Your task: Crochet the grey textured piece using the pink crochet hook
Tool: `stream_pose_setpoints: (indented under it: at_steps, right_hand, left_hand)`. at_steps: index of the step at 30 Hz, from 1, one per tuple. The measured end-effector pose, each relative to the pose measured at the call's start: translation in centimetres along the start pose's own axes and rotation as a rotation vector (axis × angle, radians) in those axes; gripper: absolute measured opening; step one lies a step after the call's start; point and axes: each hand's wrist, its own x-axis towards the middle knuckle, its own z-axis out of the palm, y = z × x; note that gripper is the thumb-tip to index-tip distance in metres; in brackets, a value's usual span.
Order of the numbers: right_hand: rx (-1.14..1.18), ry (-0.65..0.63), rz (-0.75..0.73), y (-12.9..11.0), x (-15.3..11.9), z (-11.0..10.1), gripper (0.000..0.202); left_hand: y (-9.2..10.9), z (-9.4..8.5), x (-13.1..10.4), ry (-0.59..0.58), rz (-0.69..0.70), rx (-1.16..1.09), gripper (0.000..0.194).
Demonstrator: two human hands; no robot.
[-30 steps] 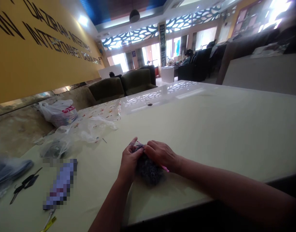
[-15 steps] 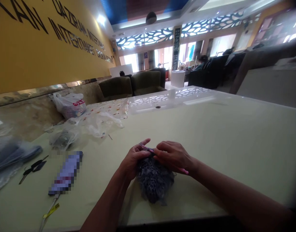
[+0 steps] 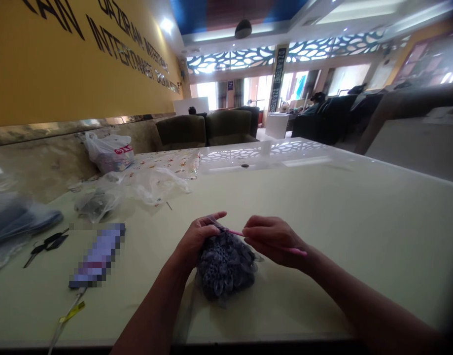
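A grey-blue crocheted piece (image 3: 226,268) with ruffled, ribbon-like loops hangs down to the table from my left hand (image 3: 196,239). The thumb and fingers of that hand pinch its top edge, with the index finger stretched out. My right hand (image 3: 272,239) is closed around a pink crochet hook (image 3: 234,232). The hook's tip meets the work at the left fingertips, and its handle end shows beneath my right wrist. A thin strand of the grey material runs over the left fingers; the exact stitch is too small to make out.
On the left of the table (image 3: 340,217) lie a blurred-out phone (image 3: 98,256) with a white cable (image 3: 69,315), keys (image 3: 45,246) and clear plastic bags (image 3: 157,186). A white carrier bag (image 3: 110,152) stands by the wall. Armchairs (image 3: 228,127) are beyond.
My right hand has drawn away to the right from the left, so more of the pink hook's shaft shows. The crocheted piece has shifted slightly left and up. The camera view has moved slightly.
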Motion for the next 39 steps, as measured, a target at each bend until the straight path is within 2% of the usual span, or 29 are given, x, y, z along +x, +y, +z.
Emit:
stream_pose_setpoints:
  at_steps: [3, 7, 11, 16, 21, 32, 36, 39]
  right_hand:
    - [0.244, 0.037, 0.149, 0.0, 0.2, -0.1, 0.017]
    - [0.291, 0.174, 0.244, 0.4, 0.1, 1.2, 0.015]
    - [0.288, 0.199, 0.229, 0.7, 0.0, 1.9, 0.013]
    - [0.355, 0.192, 0.209, 0.6, 0.2, 1.1, 0.010]
    - [0.427, 0.165, 0.250, 0.3, 0.3, 0.6, 0.013]
    - [0.146, 0.158, 0.167, -0.2, 0.3, 1.3, 0.012]
    - [0.340, 0.182, 0.175, 0.1, 0.1, 1.5, 0.011]
    - [0.484, 0.150, 0.177, 0.4, 0.1, 1.0, 0.010]
  left_hand:
    - [-0.2, 0.2, -0.2, -0.047, 0.010, 0.005, 0.057]
    - [-0.6, 0.7, -0.3, -0.088, -0.004, -0.024, 0.055]
    - [-0.6, 0.9, -0.4, -0.052, 0.018, -0.018, 0.061]
    - [-0.3, 1.0, -0.4, -0.029, 0.043, 0.007, 0.065]
    - [-0.4, 1.0, -0.4, 0.014, 0.088, 0.032, 0.064]
    - [-0.8, 1.2, -0.3, 0.083, 0.146, 0.044, 0.087]
    - [-0.5, 1.4, -0.6, 0.045, 0.135, 0.045, 0.102]
    - [-0.4, 1.4, -0.8, 0.014, 0.143, 0.073, 0.106]
